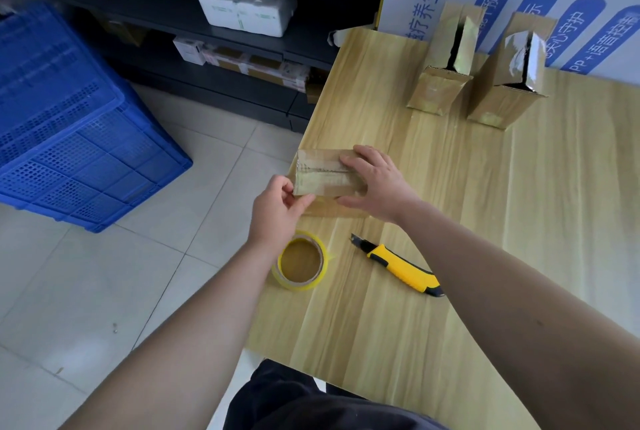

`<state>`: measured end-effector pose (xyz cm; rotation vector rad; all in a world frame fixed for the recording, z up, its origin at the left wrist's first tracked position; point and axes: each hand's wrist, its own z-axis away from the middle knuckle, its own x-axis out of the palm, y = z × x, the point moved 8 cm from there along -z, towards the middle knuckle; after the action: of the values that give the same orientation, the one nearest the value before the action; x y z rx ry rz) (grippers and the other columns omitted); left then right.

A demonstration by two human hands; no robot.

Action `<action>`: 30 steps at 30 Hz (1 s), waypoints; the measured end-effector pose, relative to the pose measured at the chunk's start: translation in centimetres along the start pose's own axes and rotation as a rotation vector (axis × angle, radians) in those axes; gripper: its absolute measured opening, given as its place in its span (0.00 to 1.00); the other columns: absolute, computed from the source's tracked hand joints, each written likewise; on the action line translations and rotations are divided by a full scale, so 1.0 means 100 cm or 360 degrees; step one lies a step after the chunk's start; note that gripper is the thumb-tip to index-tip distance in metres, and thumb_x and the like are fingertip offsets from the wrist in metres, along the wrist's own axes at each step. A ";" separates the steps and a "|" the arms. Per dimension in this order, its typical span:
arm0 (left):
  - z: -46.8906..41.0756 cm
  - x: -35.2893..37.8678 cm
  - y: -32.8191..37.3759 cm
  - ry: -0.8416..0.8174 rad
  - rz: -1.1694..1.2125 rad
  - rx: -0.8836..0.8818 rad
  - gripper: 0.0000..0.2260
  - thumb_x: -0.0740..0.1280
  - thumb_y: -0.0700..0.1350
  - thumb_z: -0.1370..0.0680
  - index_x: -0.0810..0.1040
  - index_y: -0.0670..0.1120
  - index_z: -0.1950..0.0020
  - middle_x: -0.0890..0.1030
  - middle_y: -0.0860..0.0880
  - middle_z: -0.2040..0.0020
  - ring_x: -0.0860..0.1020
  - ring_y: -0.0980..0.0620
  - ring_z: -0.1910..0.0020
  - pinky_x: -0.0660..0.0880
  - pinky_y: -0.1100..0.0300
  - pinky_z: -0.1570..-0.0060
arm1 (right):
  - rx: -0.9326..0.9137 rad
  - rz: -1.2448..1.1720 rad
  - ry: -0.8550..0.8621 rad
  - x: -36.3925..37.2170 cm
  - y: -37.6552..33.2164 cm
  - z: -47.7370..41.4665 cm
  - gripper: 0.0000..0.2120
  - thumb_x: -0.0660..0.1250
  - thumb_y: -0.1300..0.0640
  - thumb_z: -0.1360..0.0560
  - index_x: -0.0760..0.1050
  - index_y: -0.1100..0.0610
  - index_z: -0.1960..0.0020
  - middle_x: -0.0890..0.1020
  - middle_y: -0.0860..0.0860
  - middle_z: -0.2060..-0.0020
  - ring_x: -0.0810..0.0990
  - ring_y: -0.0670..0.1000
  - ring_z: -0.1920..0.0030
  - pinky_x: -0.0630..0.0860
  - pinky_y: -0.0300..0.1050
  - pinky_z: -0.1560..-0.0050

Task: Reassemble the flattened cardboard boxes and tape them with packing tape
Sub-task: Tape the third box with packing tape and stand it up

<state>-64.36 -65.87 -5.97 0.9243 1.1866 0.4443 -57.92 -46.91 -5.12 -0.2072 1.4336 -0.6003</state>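
Forearms point(194, 325) reach a small box point(322, 175): left fingers point(303, 202) pinch its taped corner, right fingers point(356, 161) beside them press flat; seam sealing, likely smoothing next.

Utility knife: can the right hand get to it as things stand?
Probably yes. The utility knife lies uncovered on the table, nearer the person than the right hand; only that forearm hides its tail end. The hand rests on the box and must lift off first.

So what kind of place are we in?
Probably a stockroom or warehouse: dark shelving stacked with packaged goods, a blue plastic crate on the tiled floor, and a wooden table with packing tape.
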 end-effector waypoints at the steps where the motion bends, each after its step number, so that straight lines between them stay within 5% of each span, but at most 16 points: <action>1: -0.006 0.001 0.001 -0.0075 -0.0039 0.0047 0.13 0.74 0.48 0.27 0.71 0.44 0.56 0.77 0.50 0.65 0.77 0.55 0.67 0.72 0.66 0.67 | -0.0002 -0.0003 -0.0014 0.000 0.001 0.000 0.37 0.72 0.42 0.30 0.61 0.46 0.25 0.59 0.48 0.25 0.53 0.50 0.26 0.53 0.47 0.26; 4: -0.017 -0.001 -0.002 -0.0299 -0.0244 0.0126 0.11 0.73 0.45 0.26 0.72 0.44 0.56 0.79 0.45 0.64 0.80 0.46 0.64 0.76 0.52 0.62 | -0.0019 -0.0009 -0.0017 0.000 0.002 0.000 0.37 0.72 0.43 0.29 0.61 0.46 0.25 0.59 0.47 0.25 0.53 0.50 0.26 0.54 0.47 0.27; 8: -0.021 0.000 -0.008 -0.0447 -0.0372 0.0159 0.04 0.69 0.39 0.24 0.75 0.46 0.55 0.81 0.50 0.60 0.81 0.50 0.60 0.77 0.54 0.57 | 0.0017 -0.0169 -0.0023 -0.001 0.004 0.000 0.35 0.73 0.43 0.30 0.64 0.46 0.26 0.61 0.46 0.26 0.55 0.49 0.27 0.55 0.49 0.26; 11: -0.026 -0.005 -0.017 -0.0306 -0.0001 -0.0178 0.10 0.60 0.36 0.22 0.76 0.49 0.46 0.81 0.53 0.51 0.80 0.51 0.50 0.77 0.55 0.49 | 0.0175 -0.0517 0.0227 -0.017 0.022 0.004 0.32 0.71 0.44 0.28 0.65 0.44 0.27 0.59 0.43 0.24 0.58 0.49 0.26 0.60 0.50 0.29; 14: -0.032 0.004 -0.011 -0.0311 0.0214 -0.0425 0.14 0.56 0.46 0.18 0.75 0.50 0.36 0.79 0.51 0.39 0.76 0.50 0.40 0.73 0.49 0.38 | 0.0519 -0.0781 0.0315 -0.017 0.042 0.010 0.34 0.68 0.42 0.25 0.57 0.43 0.24 0.57 0.46 0.24 0.59 0.51 0.26 0.63 0.50 0.31; 16: -0.035 0.014 0.002 -0.0399 0.0208 -0.0467 0.17 0.54 0.56 0.18 0.77 0.51 0.38 0.80 0.51 0.41 0.76 0.51 0.41 0.72 0.50 0.38 | 0.0757 -0.1002 0.0192 -0.006 0.049 0.012 0.30 0.65 0.42 0.23 0.60 0.47 0.24 0.68 0.50 0.29 0.72 0.52 0.35 0.73 0.47 0.40; 19: -0.041 0.019 0.014 -0.0324 0.0352 -0.0510 0.22 0.53 0.62 0.20 0.77 0.49 0.43 0.81 0.48 0.46 0.78 0.48 0.46 0.75 0.49 0.42 | 0.0878 -0.1327 0.0343 -0.014 0.057 0.015 0.19 0.62 0.41 0.23 0.77 0.53 0.40 0.82 0.49 0.48 0.81 0.51 0.49 0.77 0.42 0.54; 23: -0.047 0.019 0.024 -0.0114 0.0514 -0.0559 0.21 0.58 0.63 0.21 0.74 0.46 0.44 0.79 0.49 0.47 0.78 0.50 0.47 0.75 0.52 0.46 | 0.0882 -0.1410 0.0610 -0.039 0.073 0.025 0.10 0.66 0.45 0.24 0.79 0.51 0.55 0.82 0.47 0.60 0.80 0.47 0.58 0.72 0.36 0.64; 26: -0.045 0.030 0.035 -0.0183 0.0507 -0.0434 0.19 0.56 0.63 0.20 0.73 0.52 0.39 0.79 0.55 0.45 0.76 0.56 0.45 0.74 0.54 0.43 | 0.0862 -0.1452 0.0642 -0.042 0.076 0.028 0.07 0.66 0.47 0.23 0.75 0.49 0.49 0.79 0.47 0.58 0.79 0.46 0.57 0.71 0.36 0.62; 30: -0.036 0.047 0.034 -0.0319 0.0500 -0.0436 0.27 0.48 0.71 0.25 0.74 0.57 0.39 0.79 0.55 0.43 0.76 0.55 0.43 0.73 0.54 0.44 | 0.0866 -0.1527 0.0562 -0.031 0.080 0.035 0.16 0.63 0.44 0.22 0.72 0.48 0.37 0.79 0.48 0.50 0.78 0.46 0.48 0.74 0.41 0.48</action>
<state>-65.55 -59.15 -6.29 0.8949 0.7767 0.7299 -52.47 -39.45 -5.74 -0.3659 1.3920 -1.8557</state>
